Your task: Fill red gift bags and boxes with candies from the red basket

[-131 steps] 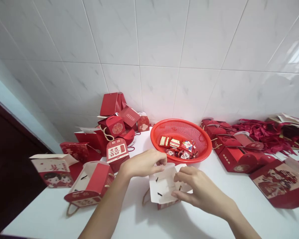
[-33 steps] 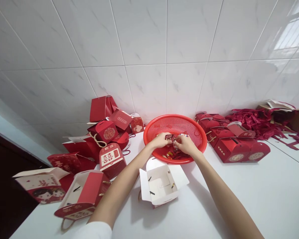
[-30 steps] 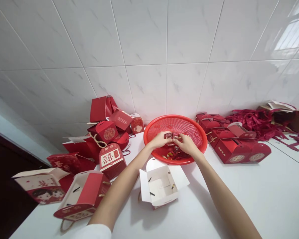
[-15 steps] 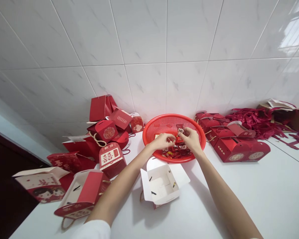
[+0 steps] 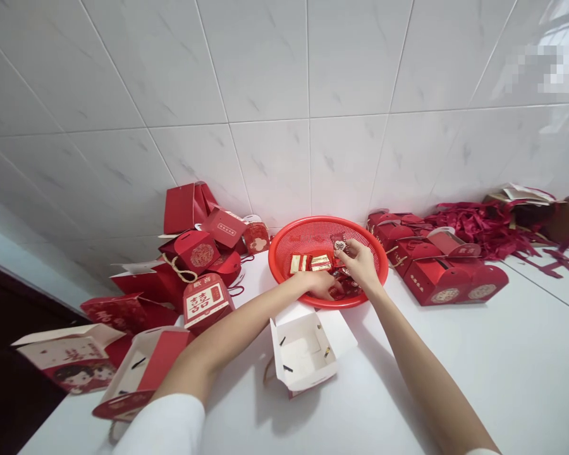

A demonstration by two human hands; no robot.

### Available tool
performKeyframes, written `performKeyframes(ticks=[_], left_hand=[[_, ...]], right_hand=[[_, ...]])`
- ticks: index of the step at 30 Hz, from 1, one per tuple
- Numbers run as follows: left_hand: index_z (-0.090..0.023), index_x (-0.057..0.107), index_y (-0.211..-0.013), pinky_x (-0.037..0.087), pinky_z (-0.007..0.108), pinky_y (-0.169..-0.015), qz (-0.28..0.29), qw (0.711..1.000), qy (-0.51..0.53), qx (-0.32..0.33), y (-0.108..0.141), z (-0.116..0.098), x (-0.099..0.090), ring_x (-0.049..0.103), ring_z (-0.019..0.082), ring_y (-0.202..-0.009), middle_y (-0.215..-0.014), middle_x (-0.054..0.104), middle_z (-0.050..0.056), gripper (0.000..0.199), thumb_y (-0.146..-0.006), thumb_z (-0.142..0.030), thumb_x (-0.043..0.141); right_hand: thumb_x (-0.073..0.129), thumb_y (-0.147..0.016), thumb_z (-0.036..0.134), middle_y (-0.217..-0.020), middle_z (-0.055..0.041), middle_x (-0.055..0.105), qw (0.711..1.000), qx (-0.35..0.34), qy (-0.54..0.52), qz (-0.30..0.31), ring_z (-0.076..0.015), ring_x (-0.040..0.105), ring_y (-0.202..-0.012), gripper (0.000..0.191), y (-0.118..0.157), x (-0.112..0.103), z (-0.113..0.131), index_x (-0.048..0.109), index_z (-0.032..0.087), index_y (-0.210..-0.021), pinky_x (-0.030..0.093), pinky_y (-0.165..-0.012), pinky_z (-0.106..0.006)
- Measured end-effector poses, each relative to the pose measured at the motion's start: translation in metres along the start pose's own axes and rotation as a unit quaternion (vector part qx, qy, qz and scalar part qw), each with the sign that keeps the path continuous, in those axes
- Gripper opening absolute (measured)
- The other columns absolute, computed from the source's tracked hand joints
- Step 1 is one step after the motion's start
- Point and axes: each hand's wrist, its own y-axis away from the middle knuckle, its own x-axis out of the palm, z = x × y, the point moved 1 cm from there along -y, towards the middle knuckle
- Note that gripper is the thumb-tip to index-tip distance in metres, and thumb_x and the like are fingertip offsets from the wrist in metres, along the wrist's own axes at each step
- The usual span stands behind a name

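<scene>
Two bare hands work in the round red plastic basket (image 5: 279, 240): the right hand (image 5: 360, 262) pinches a small red wrapped sweet (image 5: 339, 244); the left hand (image 5: 321, 284) reaches down, fingers loosely curled, its grip unclear.

The basket (image 5: 293, 237) is bright red, the open box (image 5: 304, 347) white inside, the tabletop (image 5: 493, 366) white, the wall (image 5: 270, 76) pale with grey streaks, and the ribbons (image 5: 474, 221) at right deep crimson.

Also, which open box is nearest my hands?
The white-lined box just in front of the red basket; it stands on its own, while the left boxes and right boxes are bunched.
</scene>
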Motion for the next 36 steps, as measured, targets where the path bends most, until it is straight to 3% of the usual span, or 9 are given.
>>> performKeyframes(ticks=[3,8,11,13,18,24,30,36], left_hand=[[-0.030,0.079,-0.093,0.047,0.025,-0.069,0.021,1.000,0.017,-0.010,-0.002,-0.003,0.001,0.064,0.019,-0.071,-0.084,0.076,-0.001,0.032,-0.063,-0.021,0.072],[-0.025,0.078,-0.084,0.046,0.025,-0.074,0.001,1.000,0.018,-0.001,0.005,0.003,0.001,0.065,0.019,-0.077,-0.087,0.077,-0.001,0.025,-0.069,-0.014,0.063],[-0.022,0.077,-0.086,0.046,0.023,-0.069,-0.034,0.999,0.043,-0.006,0.013,0.008,-0.002,0.064,0.017,-0.076,-0.087,0.076,0.000,0.026,-0.070,-0.012,0.059],[-0.018,0.075,-0.087,0.045,0.022,-0.066,-0.090,0.993,0.078,-0.007,0.019,0.008,-0.006,0.063,0.016,-0.074,-0.086,0.075,0.001,0.025,-0.072,-0.013,0.056],[-0.015,0.069,-0.074,0.041,0.023,-0.061,-0.234,0.960,0.153,-0.008,0.029,0.004,-0.010,0.057,0.014,-0.065,-0.070,0.066,-0.001,0.020,-0.073,-0.015,0.049],[-0.013,0.071,-0.077,0.045,0.025,-0.065,-0.267,0.941,0.205,-0.039,0.032,0.002,-0.007,0.060,0.016,-0.068,-0.075,0.071,0.001,0.022,-0.071,-0.015,0.050],[-0.014,0.074,-0.086,0.051,0.029,-0.081,-0.342,0.915,0.213,-0.039,0.032,0.003,-0.010,0.066,0.020,-0.084,-0.089,0.076,0.005,0.023,-0.077,-0.019,0.054],[-0.014,0.074,-0.089,0.051,0.029,-0.081,-0.374,0.898,0.230,-0.025,0.030,0.008,-0.013,0.067,0.020,-0.085,-0.092,0.076,0.006,0.022,-0.082,-0.022,0.055]], right_hand=[[0.065,-0.069,0.042,-0.070,0.0001,0.067,0.999,0.032,-0.037,-0.007,-0.0204,0.065,-0.066,0.031,0.001,0.000,0.001,0.056,0.021,-0.090,0.051,-0.064,-0.032],[0.074,-0.062,0.042,-0.070,0.0004,0.068,0.974,0.098,-0.205,0.019,-0.0176,0.067,-0.064,0.032,0.000,-0.004,0.009,0.056,0.022,-0.079,0.055,-0.065,-0.030],[0.076,-0.058,0.039,-0.068,0.0002,0.069,0.949,0.152,-0.275,0.029,-0.0148,0.065,-0.058,0.031,-0.002,-0.009,0.011,0.056,0.021,-0.072,0.055,-0.064,-0.029],[0.076,-0.056,0.037,-0.069,-0.0003,0.070,0.937,0.176,-0.299,0.028,-0.0146,0.066,-0.058,0.029,-0.004,-0.013,0.010,0.057,0.021,-0.072,0.055,-0.065,-0.028],[0.074,-0.057,0.038,-0.072,-0.0017,0.071,0.934,0.183,-0.303,0.044,-0.0179,0.069,-0.063,0.028,-0.005,-0.016,0.007,0.056,0.022,-0.072,0.056,-0.067,-0.031],[0.078,-0.053,0.037,-0.072,-0.0014,0.071,0.935,0.178,-0.293,0.093,-0.0203,0.070,-0.070,0.031,-0.004,-0.014,0.011,0.056,0.022,-0.069,0.056,-0.072,-0.033],[0.079,-0.052,0.034,-0.074,0.0000,0.071,0.937,0.158,-0.307,0.051,-0.0237,0.072,-0.086,0.028,-0.004,-0.014,0.011,0.061,0.023,-0.070,0.055,-0.079,-0.034],[0.078,-0.052,0.031,-0.079,-0.0011,0.071,0.940,0.164,-0.298,0.034,-0.0206,0.069,-0.082,0.026,-0.005,-0.013,0.010,0.063,0.021,-0.072,0.053,-0.071,-0.029]])
